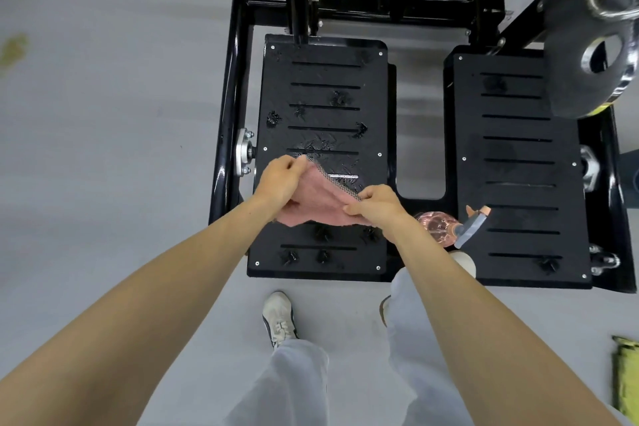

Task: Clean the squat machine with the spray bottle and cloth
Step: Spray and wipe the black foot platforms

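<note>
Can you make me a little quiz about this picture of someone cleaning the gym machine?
1. True or false: the left hand and the right hand both pinch the pink cloth.
2. Where is the spray bottle? A: in the left hand. B: down between the two foot rests, near the right hand. C: in the right hand.
3. Fill in: the pink cloth is held above the ___ footplate, which has wet spots on it.
Key: 1 true; 2 B; 3 left.
</note>
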Tool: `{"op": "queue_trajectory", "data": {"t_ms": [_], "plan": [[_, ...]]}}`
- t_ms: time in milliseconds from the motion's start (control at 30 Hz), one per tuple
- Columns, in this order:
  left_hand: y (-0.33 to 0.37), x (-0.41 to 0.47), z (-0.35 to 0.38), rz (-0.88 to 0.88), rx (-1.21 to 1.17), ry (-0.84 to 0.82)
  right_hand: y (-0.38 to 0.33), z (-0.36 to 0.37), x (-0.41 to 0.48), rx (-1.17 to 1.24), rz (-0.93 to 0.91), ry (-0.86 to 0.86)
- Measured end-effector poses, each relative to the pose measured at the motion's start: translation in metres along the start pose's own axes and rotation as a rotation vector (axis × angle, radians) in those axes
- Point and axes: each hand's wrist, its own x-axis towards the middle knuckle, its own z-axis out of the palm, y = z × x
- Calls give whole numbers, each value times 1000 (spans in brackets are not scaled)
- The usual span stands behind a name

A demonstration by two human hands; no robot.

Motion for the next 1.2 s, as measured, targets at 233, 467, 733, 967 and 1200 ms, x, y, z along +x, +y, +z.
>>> {"op": "queue_trajectory", "data": {"t_ms": [233, 467, 733, 967, 1200], "plan": [[9, -1, -24, 26, -49, -52, 12, -10, 5, -39, 64, -155], [15, 3, -24, -134, -337, 168, 19, -15, 9, 167, 70, -102], [1, -5, 5, 318, 288, 313, -7, -4, 1, 485, -112, 25], [3, -29, 51, 412, 397, 249, -26, 15, -10, 542, -130, -79], [1, -32, 48, 381, 471, 144, -22, 19, -5, 457, -131, -80]]}}
